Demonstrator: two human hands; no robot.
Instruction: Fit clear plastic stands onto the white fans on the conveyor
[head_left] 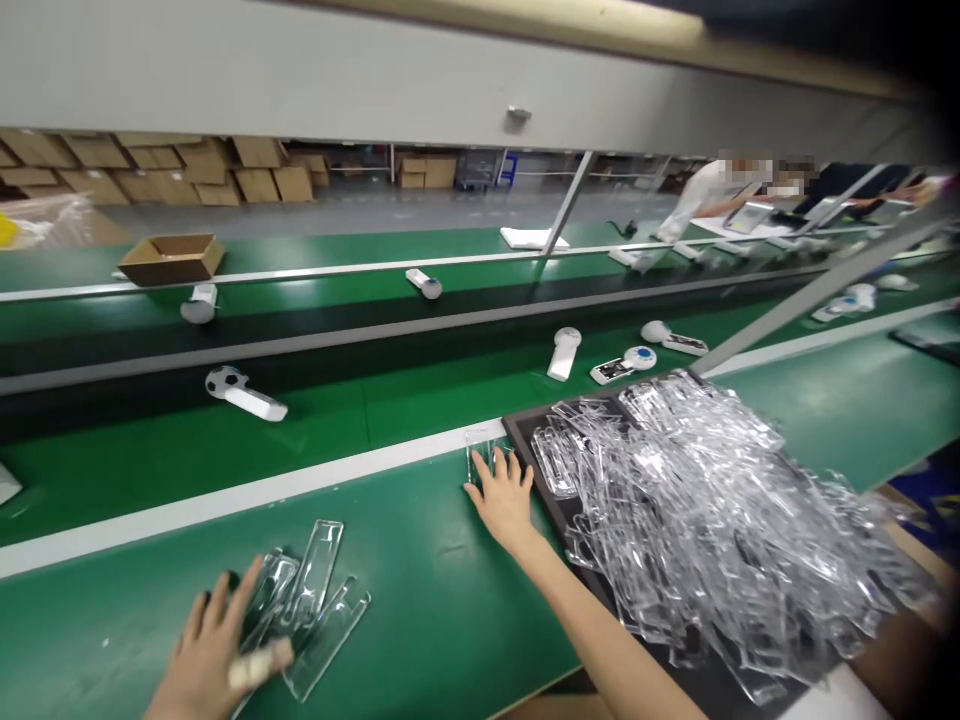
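Head view: have right hand open, fingers spread over clear piece, beside heaped dark tray on green table. Have left hand open too, at loose clear pieces; can't tell if touching.

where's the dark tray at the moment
In the head view, the tray is at the right, just beside the right hand and forearm, heaped with clear cases.
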